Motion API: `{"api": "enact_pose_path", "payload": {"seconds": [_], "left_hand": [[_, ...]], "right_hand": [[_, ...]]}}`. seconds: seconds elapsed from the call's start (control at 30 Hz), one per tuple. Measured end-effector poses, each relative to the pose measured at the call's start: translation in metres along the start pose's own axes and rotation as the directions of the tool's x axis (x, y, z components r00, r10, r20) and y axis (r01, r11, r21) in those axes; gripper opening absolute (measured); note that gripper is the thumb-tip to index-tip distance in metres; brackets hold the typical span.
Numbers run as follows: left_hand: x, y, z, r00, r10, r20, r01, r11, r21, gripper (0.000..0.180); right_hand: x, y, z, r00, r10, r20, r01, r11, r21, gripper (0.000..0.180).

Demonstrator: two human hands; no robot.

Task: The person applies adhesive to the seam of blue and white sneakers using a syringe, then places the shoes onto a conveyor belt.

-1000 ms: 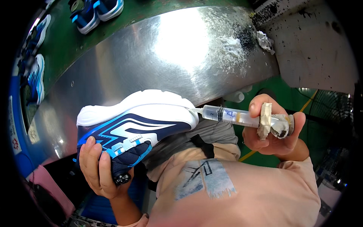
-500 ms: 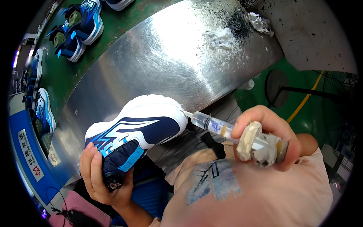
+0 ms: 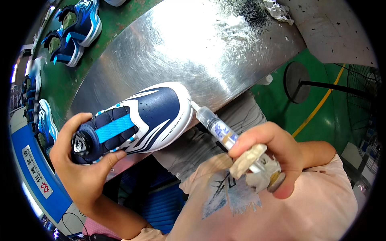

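Note:
My left hand [image 3: 80, 160] grips the heel end of a navy, white and light-blue sneaker [image 3: 136, 118], held over my lap with its top facing me and its toe pointing right. My right hand [image 3: 273, 154] is closed around a clear syringe [image 3: 225, 134] with a crusted, glue-caked plunger end. The syringe tip touches the white toe edge of the sneaker, at the join with the sole.
A curved shiny metal table [image 3: 185, 48] lies just beyond the shoe, with dark residue and a crumpled rag [image 3: 277, 10] at its far right. Several matching blue sneakers [image 3: 76, 32] sit on a green belt at upper left. A fan stand base [image 3: 295, 76] rests on the green floor.
My left hand has turned the sneaker from its side view so its top and dial closure face me. The syringe stays at the toe, and my view has tilted.

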State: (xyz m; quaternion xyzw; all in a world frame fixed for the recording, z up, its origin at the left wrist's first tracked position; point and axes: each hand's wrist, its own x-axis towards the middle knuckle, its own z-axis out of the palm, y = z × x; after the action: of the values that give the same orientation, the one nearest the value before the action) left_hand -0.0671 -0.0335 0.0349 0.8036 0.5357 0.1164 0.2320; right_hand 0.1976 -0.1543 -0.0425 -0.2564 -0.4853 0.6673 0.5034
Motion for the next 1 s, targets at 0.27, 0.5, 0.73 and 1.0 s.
{"api": "enact_pose_path", "payload": {"seconds": [0.27,0.5,0.73,1.0], "left_hand": [[0.027,-0.006,-0.011,0.993,-0.008,0.117,0.032,0.978,-0.205,0.059],[0.005,0.001,0.035,0.902,0.393,-0.181,-0.377,0.919,0.119,0.056],[-0.061,0.001,0.082,0.742,0.534,-0.406,-0.463,0.846,0.266,0.016],[-0.062,0.003,0.097,0.651,0.592,-0.475,-0.528,0.803,0.276,0.015]], "right_hand": [[0.002,0.001,-0.001,0.989,-0.062,0.132,0.099,0.949,-0.298,0.081],[0.039,-0.032,-0.067,0.819,-0.308,-0.483,0.031,0.866,-0.5,0.051],[0.073,-0.019,-0.057,0.972,-0.165,-0.169,0.029,0.793,-0.608,0.055],[0.15,0.026,0.003,0.931,0.355,0.089,-0.312,0.898,-0.311,0.061]]}}
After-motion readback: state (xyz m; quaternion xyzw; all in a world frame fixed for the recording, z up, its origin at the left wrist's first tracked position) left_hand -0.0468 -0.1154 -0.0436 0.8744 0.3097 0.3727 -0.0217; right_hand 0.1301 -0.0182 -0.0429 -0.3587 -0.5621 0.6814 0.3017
